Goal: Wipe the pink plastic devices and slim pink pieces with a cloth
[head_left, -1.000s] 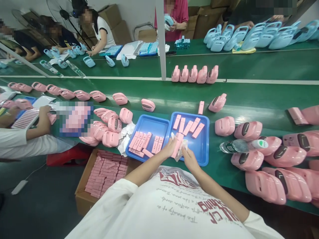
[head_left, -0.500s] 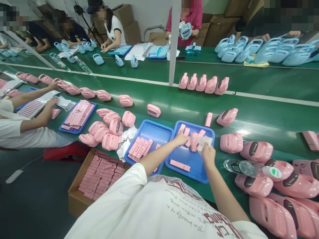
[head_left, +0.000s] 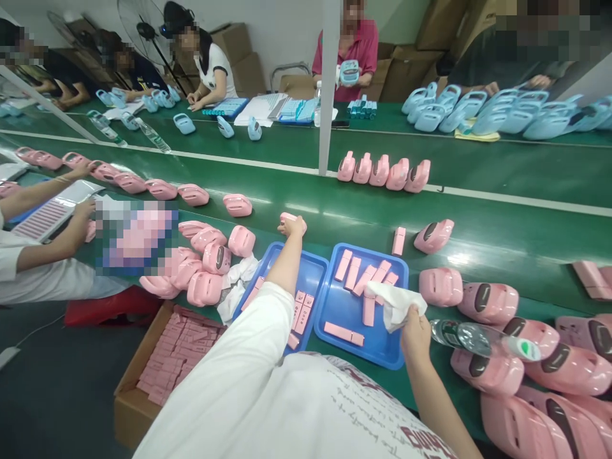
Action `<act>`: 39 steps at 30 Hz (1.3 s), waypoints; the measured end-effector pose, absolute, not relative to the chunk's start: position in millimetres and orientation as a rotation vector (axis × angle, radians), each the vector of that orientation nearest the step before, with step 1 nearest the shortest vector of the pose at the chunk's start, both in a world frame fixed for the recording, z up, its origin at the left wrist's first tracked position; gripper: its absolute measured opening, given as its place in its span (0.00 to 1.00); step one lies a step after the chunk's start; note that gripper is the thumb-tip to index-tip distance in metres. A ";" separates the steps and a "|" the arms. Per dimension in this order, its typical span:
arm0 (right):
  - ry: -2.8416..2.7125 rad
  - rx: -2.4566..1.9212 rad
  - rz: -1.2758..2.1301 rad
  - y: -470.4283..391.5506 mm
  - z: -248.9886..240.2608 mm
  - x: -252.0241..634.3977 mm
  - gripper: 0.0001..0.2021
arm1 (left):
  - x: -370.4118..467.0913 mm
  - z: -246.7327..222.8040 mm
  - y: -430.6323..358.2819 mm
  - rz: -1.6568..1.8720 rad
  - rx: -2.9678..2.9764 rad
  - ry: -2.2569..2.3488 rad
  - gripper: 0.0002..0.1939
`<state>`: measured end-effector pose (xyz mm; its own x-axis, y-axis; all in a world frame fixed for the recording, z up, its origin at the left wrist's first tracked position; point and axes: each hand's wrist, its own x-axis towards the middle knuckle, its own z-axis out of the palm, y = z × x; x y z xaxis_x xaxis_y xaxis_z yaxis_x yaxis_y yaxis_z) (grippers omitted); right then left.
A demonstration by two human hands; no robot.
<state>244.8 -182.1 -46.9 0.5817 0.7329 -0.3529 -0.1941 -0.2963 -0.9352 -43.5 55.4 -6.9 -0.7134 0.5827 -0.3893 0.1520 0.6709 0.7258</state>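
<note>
My left hand [head_left: 295, 227] reaches out past the trays, its fingers closed around a glossy pink plastic casing [head_left: 287, 217] on the green work surface. Most of that casing is hidden by the hand. In my right hand [head_left: 415, 333] a crumpled white cloth [head_left: 393, 305] is pinched, hanging over the right-hand blue tray [head_left: 377, 354]. Several slim pink bars [head_left: 352, 273] lie loose in this tray, one of them partly under the cloth. A second blue tray [head_left: 313, 262] sits to its left, holding more pink bars [head_left: 299, 310] with dark printed marks.
Pink casings [head_left: 521, 357] crowd the right side, with a clear plastic bottle [head_left: 461, 336] lying among them. More casings [head_left: 204, 289] and crumpled white cloths [head_left: 234, 296] are on the left. A cardboard box [head_left: 131, 408] of pink bars stands below. Co-workers sit opposite and at left.
My left hand has left the bars in the right tray and moved forward and left onto the pink casing. My right hand has drawn back slightly, still holding the cloth.
</note>
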 end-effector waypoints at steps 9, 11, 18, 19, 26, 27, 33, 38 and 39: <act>-0.385 -1.435 1.133 -167.0 -49.1 231.2 0.21 | -41.9 29.2 -23.8 1.143 0.938 1.755 0.04; -0.383 -1.415 1.120 -159.0 -37.5 221.6 0.22 | -31.6 43.1 -53.0 1.160 0.994 1.640 0.04; -1.601 -1.133 0.637 -151.8 14.9 169.3 0.21 | 19.3 73.2 -136.6 1.144 0.960 1.128 0.15; -1.735 -1.019 0.486 -155.4 18.0 163.8 0.19 | 22.9 75.4 -142.4 1.150 0.959 1.128 0.14; -1.602 -1.161 0.636 -174.1 29.4 182.5 0.24 | 5.6 106.8 -156.3 0.886 1.513 1.143 0.03; -1.590 -1.205 0.753 -175.4 33.4 188.0 0.25 | 2.5 113.0 -156.3 0.806 1.614 1.091 0.04; -1.479 -1.165 0.932 -183.1 54.5 185.2 0.17 | 6.8 121.5 -152.8 0.726 2.153 1.083 0.03; -0.838 -1.339 0.858 -181.6 52.0 167.5 0.17 | 27.1 83.0 -176.1 1.372 1.487 1.473 0.23; -0.787 -1.354 0.845 -183.3 50.5 165.7 0.17 | 31.6 74.3 -183.5 1.369 1.218 1.467 0.28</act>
